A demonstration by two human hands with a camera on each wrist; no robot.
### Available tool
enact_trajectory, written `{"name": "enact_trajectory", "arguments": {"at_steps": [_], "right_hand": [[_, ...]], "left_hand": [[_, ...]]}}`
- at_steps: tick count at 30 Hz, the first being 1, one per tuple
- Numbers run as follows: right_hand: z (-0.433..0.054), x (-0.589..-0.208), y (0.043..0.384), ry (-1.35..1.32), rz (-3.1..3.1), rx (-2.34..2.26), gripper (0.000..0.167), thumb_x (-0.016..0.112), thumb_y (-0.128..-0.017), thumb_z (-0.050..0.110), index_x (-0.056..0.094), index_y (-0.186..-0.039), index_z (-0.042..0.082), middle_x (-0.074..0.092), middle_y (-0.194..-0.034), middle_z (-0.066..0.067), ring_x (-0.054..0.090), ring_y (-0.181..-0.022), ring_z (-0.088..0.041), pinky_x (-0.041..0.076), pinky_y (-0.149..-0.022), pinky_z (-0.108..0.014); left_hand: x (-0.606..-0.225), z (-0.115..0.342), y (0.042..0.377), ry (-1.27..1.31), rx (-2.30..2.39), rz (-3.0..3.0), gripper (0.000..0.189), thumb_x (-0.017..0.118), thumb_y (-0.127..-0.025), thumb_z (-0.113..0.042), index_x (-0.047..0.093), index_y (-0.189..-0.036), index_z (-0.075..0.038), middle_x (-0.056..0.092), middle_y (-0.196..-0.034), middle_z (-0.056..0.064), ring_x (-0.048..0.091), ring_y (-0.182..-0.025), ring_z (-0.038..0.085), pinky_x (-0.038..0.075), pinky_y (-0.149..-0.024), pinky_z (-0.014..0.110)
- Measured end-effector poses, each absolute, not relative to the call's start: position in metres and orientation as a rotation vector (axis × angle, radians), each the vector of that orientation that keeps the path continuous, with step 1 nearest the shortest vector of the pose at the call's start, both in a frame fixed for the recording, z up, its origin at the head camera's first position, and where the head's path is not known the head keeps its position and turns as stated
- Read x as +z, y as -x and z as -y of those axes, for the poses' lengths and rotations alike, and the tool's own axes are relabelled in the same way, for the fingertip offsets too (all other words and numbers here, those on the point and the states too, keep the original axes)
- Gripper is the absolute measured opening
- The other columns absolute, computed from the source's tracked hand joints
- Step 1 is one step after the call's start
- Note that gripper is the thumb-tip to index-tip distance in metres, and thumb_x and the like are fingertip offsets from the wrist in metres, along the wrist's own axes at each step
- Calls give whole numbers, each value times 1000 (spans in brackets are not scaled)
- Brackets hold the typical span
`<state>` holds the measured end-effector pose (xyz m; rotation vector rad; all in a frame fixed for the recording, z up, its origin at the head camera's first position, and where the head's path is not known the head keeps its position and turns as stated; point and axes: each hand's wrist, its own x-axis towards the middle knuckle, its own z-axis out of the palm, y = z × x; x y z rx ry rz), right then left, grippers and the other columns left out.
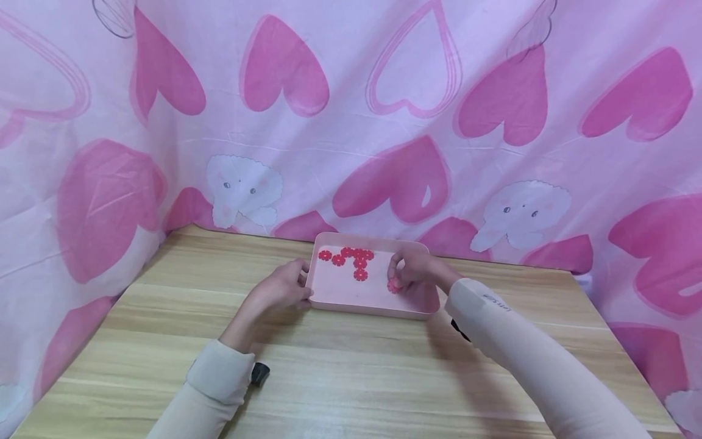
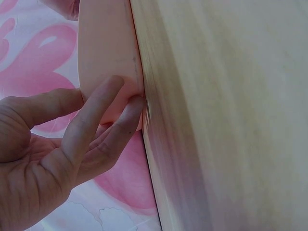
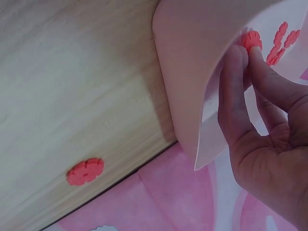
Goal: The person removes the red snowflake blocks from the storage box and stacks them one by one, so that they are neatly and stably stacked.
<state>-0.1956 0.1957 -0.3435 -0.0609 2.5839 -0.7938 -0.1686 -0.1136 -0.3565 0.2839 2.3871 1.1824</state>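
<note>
Your right hand (image 1: 414, 268) is pinching a red flower-shaped piece (image 1: 393, 286) inside the pink tray (image 1: 336, 288), beside other red pieces (image 1: 360, 275). Your left hand (image 1: 281, 286), fingers apart, is touching the tray's left end. Another red disc (image 3: 85, 172) is lying on the surface (image 3: 53, 101) outside.

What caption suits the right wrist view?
Right hand pinching a red disc inside a tray, another on the table.
</note>
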Motion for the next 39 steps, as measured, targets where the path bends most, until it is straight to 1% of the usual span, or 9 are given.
{"name": "enact_trajectory", "arguments": {"at_steps": [5, 8, 10, 13, 19, 28, 31, 35, 39], "right_hand": [[-202, -336, 197, 81, -2543, -815, 12, 77, -90, -7, 73, -101, -4, 77, -90, -17, 72, -74, -17, 69, -75, -35], [-207, -331, 198, 95, -2547, -773, 12, 76, -91, -5, 71, -102, -3, 75, -88, -14, 70, -76, -16, 68, -76, -32], [-211, -328, 199, 80, -2552, -750, 10, 77, -92, -3, 71, -101, -1, 71, -87, -9, 68, -76, -15, 66, -75, -28], [-218, -324, 200, 61, -2549, -749, 9, 76, -93, -2, 71, -100, -1, 68, -82, -6, 65, -76, -14, 64, -73, -26], [-233, -314, 200, 40, -2541, -766, 10, 75, -95, -1, 67, -100, -4, 69, -82, -7, 67, -77, -15, 67, -73, -29], [-261, -304, 197, 37, -2568, -843, 16, 75, -92, -5, 63, -101, -11, 62, -72, -3, 65, -63, -11, 66, -62, -30], [-274, -302, 197, -12, -2561, -854, 16, 74, -94, -4, 63, -103, -11, 65, -75, -5, 66, -65, -12, 67, -64, -32], [-292, -303, 196, -96, -2541, -847, 18, 70, -96, -6, 63, -111, -11, 73, -85, -12, 69, -70, -14, 70, -69, -35], [-313, -311, 194, -156, -2521, -833, 15, 69, -97, -6, 63, -111, -10, 72, -88, -13, 70, -72, -14, 70, -72, -35]], "left_hand": [[-358, 114, 169, -300, 1215, -2372, 45, 66, -99, 7, 50, -141, 9, 67, -116, 23, 72, -92, 25, 70, -83, 37], [-361, 114, 169, -309, 1229, -2370, 43, 66, -98, 8, 50, -139, 11, 66, -112, 24, 73, -90, 26, 69, -81, 36], [-361, 114, 170, -313, 1238, -2369, 42, 66, -98, 9, 51, -137, 12, 65, -110, 24, 74, -88, 26, 69, -79, 35], [-362, 114, 169, -309, 1221, -2381, 42, 67, -98, 8, 52, -137, 10, 65, -109, 23, 73, -87, 26, 69, -79, 35], [-361, 114, 168, -289, 1245, -2354, 43, 64, -98, 9, 51, -139, 11, 66, -115, 25, 72, -92, 27, 69, -82, 37], [-358, 114, 169, -301, 1244, -2351, 43, 64, -99, 9, 50, -140, 11, 67, -113, 24, 74, -91, 26, 69, -82, 37], [-358, 114, 170, -309, 1238, -2356, 43, 64, -99, 9, 50, -139, 11, 68, -111, 24, 75, -89, 26, 70, -81, 37], [-359, 114, 171, -298, 1205, -2376, 42, 65, -99, 7, 52, -138, 10, 67, -110, 22, 73, -89, 26, 68, -80, 35], [-360, 114, 172, -290, 1186, -2384, 43, 66, -99, 6, 51, -140, 8, 66, -112, 22, 71, -90, 25, 68, -81, 34]]}}
